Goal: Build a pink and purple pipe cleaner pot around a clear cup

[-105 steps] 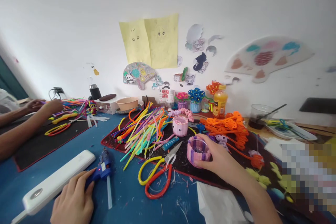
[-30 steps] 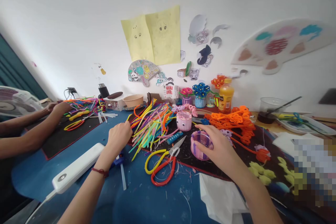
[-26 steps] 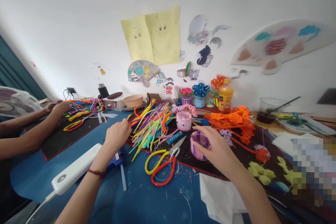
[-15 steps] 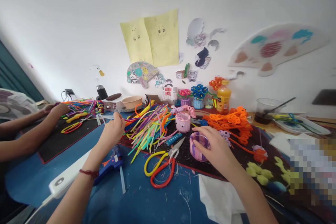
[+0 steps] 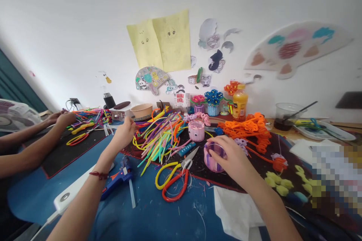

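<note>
My right hand (image 5: 226, 154) is wrapped over the rim of a small round cup (image 5: 210, 161) covered in purple and pink pipe cleaners, which rests on the dark mat. Raised at the left, my left hand (image 5: 126, 131) has its fingers pinched together; whatever they hold, if anything, I cannot make out. Just right of it lies a loose heap of coloured pipe cleaners (image 5: 161, 135). A pink pipe-cleaner cup (image 5: 196, 131) with googly eyes stands behind the purple one. Scissors (image 5: 175, 180) with yellow and red handles lie in front.
A blue glue gun (image 5: 123, 175) lies under my left forearm, beside a white power strip (image 5: 73, 190). Orange pipe-cleaner pieces (image 5: 249, 131), an orange drink bottle (image 5: 240, 102) and a white tissue (image 5: 234, 211) are on the right. Another person's hands (image 5: 63, 118) work at far left.
My left hand has shifted very slightly, with its fingers still pinched. My right hand stays on the purple cup. The view has moved a little.
</note>
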A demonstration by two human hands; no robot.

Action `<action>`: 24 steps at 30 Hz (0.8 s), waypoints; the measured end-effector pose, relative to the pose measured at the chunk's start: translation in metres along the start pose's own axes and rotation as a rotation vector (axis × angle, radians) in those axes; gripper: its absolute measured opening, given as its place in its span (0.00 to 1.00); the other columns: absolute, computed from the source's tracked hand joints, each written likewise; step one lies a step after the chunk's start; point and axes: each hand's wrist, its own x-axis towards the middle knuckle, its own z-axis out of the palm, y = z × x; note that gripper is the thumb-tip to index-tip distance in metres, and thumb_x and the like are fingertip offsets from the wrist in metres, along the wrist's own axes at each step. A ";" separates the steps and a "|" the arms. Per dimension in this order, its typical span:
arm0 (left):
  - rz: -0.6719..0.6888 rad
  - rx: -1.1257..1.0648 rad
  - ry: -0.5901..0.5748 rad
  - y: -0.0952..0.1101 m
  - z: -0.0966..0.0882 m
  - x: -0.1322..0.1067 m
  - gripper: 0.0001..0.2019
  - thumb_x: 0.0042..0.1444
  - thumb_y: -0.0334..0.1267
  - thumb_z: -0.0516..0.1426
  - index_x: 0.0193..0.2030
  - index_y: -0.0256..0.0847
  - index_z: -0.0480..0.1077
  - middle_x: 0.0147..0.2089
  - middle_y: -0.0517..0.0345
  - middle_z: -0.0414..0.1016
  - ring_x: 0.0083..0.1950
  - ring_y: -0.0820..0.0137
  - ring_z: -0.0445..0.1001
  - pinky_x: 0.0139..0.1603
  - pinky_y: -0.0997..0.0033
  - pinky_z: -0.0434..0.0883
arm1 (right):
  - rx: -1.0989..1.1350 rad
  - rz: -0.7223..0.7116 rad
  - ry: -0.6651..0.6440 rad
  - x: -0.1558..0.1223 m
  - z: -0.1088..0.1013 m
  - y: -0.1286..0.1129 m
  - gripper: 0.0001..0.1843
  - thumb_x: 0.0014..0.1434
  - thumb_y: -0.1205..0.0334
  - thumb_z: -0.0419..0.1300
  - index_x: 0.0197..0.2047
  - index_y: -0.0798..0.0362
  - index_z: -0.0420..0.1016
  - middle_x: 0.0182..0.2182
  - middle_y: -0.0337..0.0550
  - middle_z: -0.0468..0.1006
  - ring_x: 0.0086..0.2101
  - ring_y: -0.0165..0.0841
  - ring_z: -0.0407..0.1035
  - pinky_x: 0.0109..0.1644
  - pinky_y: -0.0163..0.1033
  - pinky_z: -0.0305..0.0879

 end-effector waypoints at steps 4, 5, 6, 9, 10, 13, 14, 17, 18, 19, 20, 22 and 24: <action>-0.052 0.089 0.014 0.008 -0.011 0.007 0.17 0.65 0.42 0.59 0.58 0.39 0.69 0.55 0.50 0.75 0.49 0.63 0.78 0.49 0.55 0.77 | 0.019 -0.002 0.000 0.001 -0.002 0.000 0.12 0.64 0.62 0.56 0.49 0.50 0.77 0.47 0.48 0.80 0.49 0.45 0.74 0.54 0.51 0.68; -0.052 0.105 0.007 0.011 -0.012 0.009 0.16 0.65 0.42 0.59 0.57 0.39 0.70 0.54 0.51 0.76 0.49 0.63 0.78 0.49 0.56 0.77 | 0.024 0.001 0.003 0.001 -0.002 0.000 0.12 0.64 0.62 0.56 0.48 0.49 0.77 0.47 0.47 0.80 0.49 0.45 0.74 0.54 0.51 0.68; -0.049 0.120 0.004 0.015 -0.014 0.010 0.16 0.65 0.42 0.59 0.56 0.38 0.70 0.54 0.51 0.76 0.48 0.64 0.78 0.48 0.56 0.77 | 0.029 0.003 0.004 0.001 -0.003 0.000 0.12 0.64 0.62 0.56 0.48 0.48 0.77 0.47 0.47 0.81 0.48 0.44 0.74 0.53 0.50 0.68; -0.051 0.173 0.041 0.028 -0.020 0.014 0.16 0.65 0.44 0.59 0.55 0.38 0.71 0.54 0.51 0.76 0.49 0.63 0.77 0.50 0.55 0.77 | 0.040 0.009 -0.001 0.001 -0.003 0.002 0.12 0.63 0.62 0.56 0.48 0.48 0.77 0.47 0.47 0.81 0.49 0.44 0.74 0.54 0.50 0.68; -0.056 0.192 0.067 0.033 -0.023 0.015 0.16 0.65 0.45 0.59 0.55 0.38 0.71 0.53 0.51 0.76 0.50 0.63 0.77 0.51 0.54 0.76 | 0.042 0.012 -0.005 0.001 -0.003 0.002 0.12 0.63 0.63 0.55 0.48 0.49 0.77 0.47 0.47 0.81 0.49 0.45 0.74 0.54 0.50 0.68; -0.073 0.221 0.168 0.048 -0.034 0.018 0.14 0.67 0.45 0.55 0.51 0.38 0.72 0.49 0.50 0.78 0.50 0.61 0.77 0.53 0.51 0.73 | 0.048 0.016 -0.014 0.001 -0.004 0.003 0.12 0.63 0.63 0.55 0.47 0.50 0.77 0.47 0.48 0.81 0.49 0.44 0.74 0.55 0.50 0.67; -0.071 0.218 0.203 0.053 -0.038 0.020 0.13 0.67 0.44 0.54 0.50 0.38 0.73 0.47 0.49 0.79 0.51 0.59 0.77 0.54 0.51 0.72 | 0.049 0.016 -0.017 0.001 -0.004 0.003 0.12 0.63 0.63 0.55 0.47 0.50 0.77 0.47 0.48 0.81 0.49 0.44 0.74 0.55 0.50 0.68; -0.038 0.190 0.296 0.067 -0.049 0.026 0.11 0.67 0.41 0.52 0.45 0.39 0.74 0.46 0.46 0.80 0.53 0.53 0.77 0.55 0.50 0.69 | 0.051 0.018 -0.028 0.001 -0.004 0.003 0.11 0.63 0.64 0.55 0.46 0.50 0.77 0.46 0.48 0.81 0.48 0.44 0.74 0.55 0.50 0.67; -0.032 0.178 0.337 0.070 -0.053 0.028 0.11 0.67 0.41 0.52 0.45 0.39 0.73 0.46 0.45 0.80 0.55 0.52 0.76 0.56 0.50 0.68 | 0.050 0.021 -0.031 0.001 -0.004 0.003 0.11 0.63 0.64 0.55 0.45 0.50 0.77 0.46 0.48 0.81 0.48 0.44 0.74 0.55 0.51 0.67; -0.033 0.164 0.381 0.074 -0.056 0.030 0.12 0.67 0.40 0.51 0.46 0.39 0.73 0.47 0.44 0.80 0.56 0.52 0.75 0.58 0.49 0.67 | 0.049 0.024 -0.033 0.002 -0.004 0.003 0.11 0.63 0.64 0.55 0.45 0.50 0.78 0.46 0.48 0.81 0.48 0.45 0.74 0.55 0.51 0.67; -0.038 0.148 0.417 0.077 -0.060 0.033 0.12 0.68 0.40 0.51 0.47 0.38 0.73 0.48 0.45 0.80 0.56 0.53 0.75 0.58 0.48 0.67 | 0.048 0.028 -0.034 0.002 -0.004 0.004 0.11 0.63 0.64 0.55 0.45 0.50 0.78 0.46 0.48 0.80 0.49 0.45 0.74 0.55 0.51 0.67; -0.050 0.110 0.453 0.083 -0.067 0.037 0.11 0.67 0.41 0.54 0.46 0.37 0.73 0.46 0.49 0.79 0.53 0.57 0.76 0.57 0.49 0.69 | 0.048 0.039 -0.031 0.002 -0.004 0.003 0.12 0.63 0.65 0.56 0.46 0.50 0.77 0.47 0.48 0.80 0.49 0.45 0.74 0.55 0.52 0.68; -0.051 0.065 0.486 0.089 -0.074 0.042 0.11 0.66 0.43 0.57 0.46 0.37 0.73 0.44 0.54 0.79 0.47 0.63 0.78 0.53 0.52 0.73 | 0.051 0.052 -0.024 0.002 -0.004 0.002 0.13 0.62 0.65 0.56 0.49 0.50 0.76 0.48 0.48 0.80 0.50 0.45 0.73 0.56 0.52 0.68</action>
